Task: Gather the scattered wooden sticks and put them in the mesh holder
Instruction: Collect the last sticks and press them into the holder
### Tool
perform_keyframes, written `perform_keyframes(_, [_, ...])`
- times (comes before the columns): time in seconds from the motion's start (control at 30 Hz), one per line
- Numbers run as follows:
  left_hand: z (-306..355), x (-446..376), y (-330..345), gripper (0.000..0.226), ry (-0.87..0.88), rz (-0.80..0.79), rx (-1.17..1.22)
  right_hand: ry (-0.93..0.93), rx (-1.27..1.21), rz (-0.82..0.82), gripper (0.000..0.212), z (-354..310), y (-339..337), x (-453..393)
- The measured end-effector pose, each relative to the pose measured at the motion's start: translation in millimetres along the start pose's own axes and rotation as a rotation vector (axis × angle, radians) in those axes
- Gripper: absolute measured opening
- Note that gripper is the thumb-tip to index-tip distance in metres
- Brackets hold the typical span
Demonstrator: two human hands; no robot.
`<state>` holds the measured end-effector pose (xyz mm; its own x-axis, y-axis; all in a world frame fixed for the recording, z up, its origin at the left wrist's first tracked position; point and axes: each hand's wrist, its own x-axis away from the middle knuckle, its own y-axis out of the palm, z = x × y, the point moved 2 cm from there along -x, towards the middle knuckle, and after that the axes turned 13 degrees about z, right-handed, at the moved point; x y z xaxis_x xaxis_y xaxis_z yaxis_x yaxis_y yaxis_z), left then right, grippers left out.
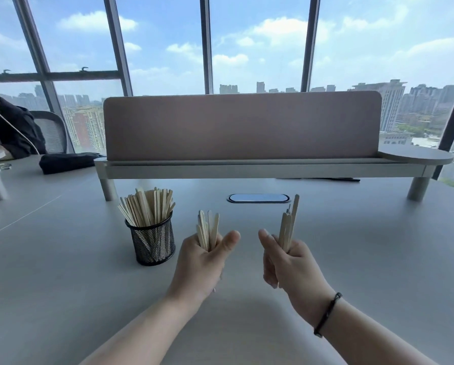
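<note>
Two bunches of sticks (208, 229) are clamped upright, one per grip, left hand (202, 262) and right hand (290, 262), so I'd tilt the left bunch over the holder (152, 242) just left of it and drop it ends-first.

Two bare forearms reach in from the bottom edge toward the mesh holder (152, 239), with no sleeves showing on either. The left hand (199, 262), the one nearer the mesh holder, wears no ring, watch or band. The right hand (290, 262), farther from the mesh holder, has a thin dark cord bracelet (327, 314) around its wrist; the cord looks braided or twisted, with a small knot or bead at its lower end. Fingernails are short and unpainted where visible.
</note>
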<state>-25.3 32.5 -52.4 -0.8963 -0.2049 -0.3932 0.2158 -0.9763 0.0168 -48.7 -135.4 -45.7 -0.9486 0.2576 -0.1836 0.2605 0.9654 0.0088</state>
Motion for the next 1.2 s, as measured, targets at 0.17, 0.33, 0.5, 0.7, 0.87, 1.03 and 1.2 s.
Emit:
perform_keyframes(0.17, [-5,4,3,0.064,-0.014,0.045,0.055,-0.068,0.034,0.007,0.047,1,-2,4])
perform_keyframes(0.33, [3,6,3,0.058,0.044,0.082,0.012,0.013,-0.068,0.042,0.051,-3,-4,6])
perform_keyframes(0.5, [12,2,0,0.065,-0.081,0.174,0.073,0.066,-0.083,0.062,0.054,-7,8,7])
perform_keyframes(0.7, [17,6,-10,0.064,-0.272,0.078,0.144,0.157,-0.054,-0.102,0.061,-12,50,16])
perform_keyframes(0.87, [47,-29,-50,0.070,-0.243,0.242,0.180,0.210,-0.100,-0.243,0.063,-23,107,16])
perform_keyframes(1.03, [92,-95,-93,0.069,-0.009,0.470,0.154,0.065,-0.243,-0.209,0.066,-88,169,-18])
perform_keyframes(1.2, [82,-142,-102,0.065,0.084,0.501,-0.026,-0.070,-0.362,-0.109,0.060,-126,210,-57])
